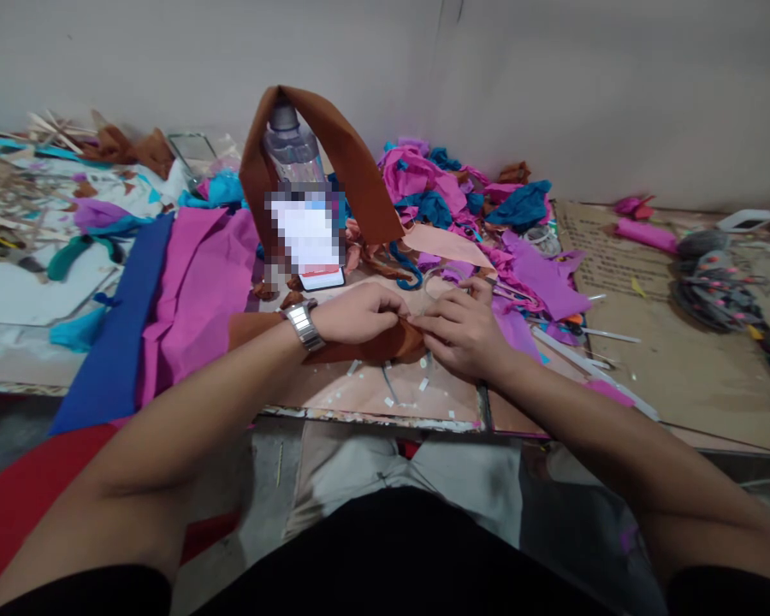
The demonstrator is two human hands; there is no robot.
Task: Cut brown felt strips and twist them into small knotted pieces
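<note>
A strip of brown crepe paper [352,349] lies across the near part of the table, under my forearm and hands. My left hand [363,312], with a watch on its wrist, is closed, thumb and index finger pinching the paper near its right end. Facing it, my right hand [455,329] has its fingertips pressed together at the same spot. What exactly sits between the fingertips is hidden. Just behind the right hand is a thin, pale loop [433,278]. A lit phone [308,239], partly blurred, leans before a plastic bottle [292,150], over which another brown paper strip [352,175] is draped.
Pink crepe paper [198,282] and a blue strip [119,334] hang over the table edge on the left. Beyond them are green-handled pliers [70,259]. Crumpled pink, purple and teal scraps [433,184] are heaped behind; a cardboard sheet [616,342] lies right.
</note>
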